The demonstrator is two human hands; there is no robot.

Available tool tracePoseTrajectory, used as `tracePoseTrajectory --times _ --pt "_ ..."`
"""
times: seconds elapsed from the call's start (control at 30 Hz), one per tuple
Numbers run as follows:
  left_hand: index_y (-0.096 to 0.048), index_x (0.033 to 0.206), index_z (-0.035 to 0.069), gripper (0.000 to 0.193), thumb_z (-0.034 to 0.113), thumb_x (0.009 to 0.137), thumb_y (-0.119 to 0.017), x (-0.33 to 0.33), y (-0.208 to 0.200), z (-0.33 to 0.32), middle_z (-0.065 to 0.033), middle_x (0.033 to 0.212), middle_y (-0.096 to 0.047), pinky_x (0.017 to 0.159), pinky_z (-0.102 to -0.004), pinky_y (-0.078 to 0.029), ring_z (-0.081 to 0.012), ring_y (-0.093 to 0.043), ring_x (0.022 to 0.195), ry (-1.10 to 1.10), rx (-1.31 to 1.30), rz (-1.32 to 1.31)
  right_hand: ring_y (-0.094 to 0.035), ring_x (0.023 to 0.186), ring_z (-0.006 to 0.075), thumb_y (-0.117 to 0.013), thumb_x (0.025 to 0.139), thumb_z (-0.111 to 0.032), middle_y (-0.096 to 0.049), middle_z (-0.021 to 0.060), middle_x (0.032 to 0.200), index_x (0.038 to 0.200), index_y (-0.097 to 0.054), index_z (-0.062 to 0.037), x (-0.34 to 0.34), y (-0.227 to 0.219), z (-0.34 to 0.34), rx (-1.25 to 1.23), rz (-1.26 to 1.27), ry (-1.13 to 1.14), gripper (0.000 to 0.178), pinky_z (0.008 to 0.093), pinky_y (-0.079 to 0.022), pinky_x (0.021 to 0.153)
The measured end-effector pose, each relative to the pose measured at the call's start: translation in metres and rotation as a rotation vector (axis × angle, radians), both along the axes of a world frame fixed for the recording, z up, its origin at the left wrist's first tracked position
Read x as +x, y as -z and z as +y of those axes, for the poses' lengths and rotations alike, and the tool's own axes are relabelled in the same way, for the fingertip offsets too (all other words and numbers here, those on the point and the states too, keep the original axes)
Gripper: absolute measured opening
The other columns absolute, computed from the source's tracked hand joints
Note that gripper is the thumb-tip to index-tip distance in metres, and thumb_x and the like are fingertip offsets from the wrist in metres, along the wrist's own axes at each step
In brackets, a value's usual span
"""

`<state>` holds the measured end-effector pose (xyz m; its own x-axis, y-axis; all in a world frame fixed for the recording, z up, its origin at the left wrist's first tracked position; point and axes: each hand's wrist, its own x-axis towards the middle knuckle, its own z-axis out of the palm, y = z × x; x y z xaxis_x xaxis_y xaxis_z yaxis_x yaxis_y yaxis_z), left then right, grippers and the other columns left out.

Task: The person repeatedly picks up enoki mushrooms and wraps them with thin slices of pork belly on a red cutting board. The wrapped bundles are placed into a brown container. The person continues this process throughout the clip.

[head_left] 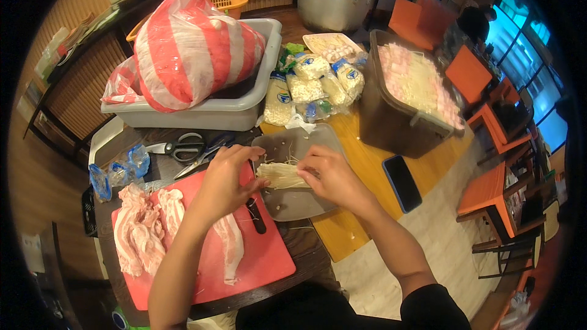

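Note:
A bundle of pale enoki mushrooms [281, 175] lies across a shallow grey tray [293, 208], between my two hands. My left hand [229, 174] curls round the bundle's left end, thumb below and fingers above. At the other end my right hand [329, 174] pinches the strands; its fingertips are partly hidden. Under my left forearm is a red cutting board [269, 256] with raw pork belly slices [143, 232] piled on its left part. One single slice [230, 247] lies flat near the middle. A knife with a black handle [256, 215] rests beside my left wrist.
Bagged enoki [306, 85] are heaped behind the tray. A brown bin [397, 110] holds many meat-and-enoki rolls. A phone [402, 183] lies at right, scissors [186, 146] at left. A striped bag [189, 49] fills a grey tub [183, 119]. A large metal pot [336, 6] stands behind.

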<state>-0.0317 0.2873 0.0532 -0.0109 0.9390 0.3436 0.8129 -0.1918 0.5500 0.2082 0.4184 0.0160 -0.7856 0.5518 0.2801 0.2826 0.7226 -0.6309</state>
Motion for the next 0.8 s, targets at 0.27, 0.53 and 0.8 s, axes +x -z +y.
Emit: tracePoseTrajectory --times 0.27,0.53,0.8 --pt "-0.073 0.129 0.005 0.069 0.026 0.069 -0.101 -0.017 0.021 0.023 -0.0155 0.125 -0.077 0.105 -0.0462 -0.054 -0.0381 -0.069 0.118 0.062 -0.263 -0.085 -0.067 0.095 0.0368 -0.081 0.092 -0.01 -0.067 0.0151 0.099 0.098 -0.076 0.0028 -0.003 0.001 0.001 0.177 -0.015 0.007 0.015 0.0447 -0.056 0.085" --pt "-0.075 0.124 0.002 0.062 0.026 0.072 -0.099 -0.011 0.017 0.034 -0.0182 0.118 -0.078 0.1 -0.0464 -0.056 -0.0374 -0.072 0.112 0.098 -0.156 -0.11 -0.067 0.085 0.0309 -0.077 0.096 -0.008 -0.067 0.0153 0.096 0.1 -0.075 0.0024 -0.005 0.002 0.007 0.052 0.056 -0.012 0.012 0.04 -0.054 0.079" --pt "-0.083 0.106 0.005 0.038 0.025 0.075 -0.094 0.008 0.035 0.055 -0.02 0.092 -0.078 0.086 -0.0487 -0.057 -0.0375 -0.075 0.089 0.092 -0.274 -0.182 -0.059 0.076 0.0101 -0.077 0.101 -0.011 -0.068 0.001 0.089 0.105 -0.076 0.0 0.011 0.014 0.014 -0.363 0.41 0.211 0.012 0.0281 -0.048 0.07"
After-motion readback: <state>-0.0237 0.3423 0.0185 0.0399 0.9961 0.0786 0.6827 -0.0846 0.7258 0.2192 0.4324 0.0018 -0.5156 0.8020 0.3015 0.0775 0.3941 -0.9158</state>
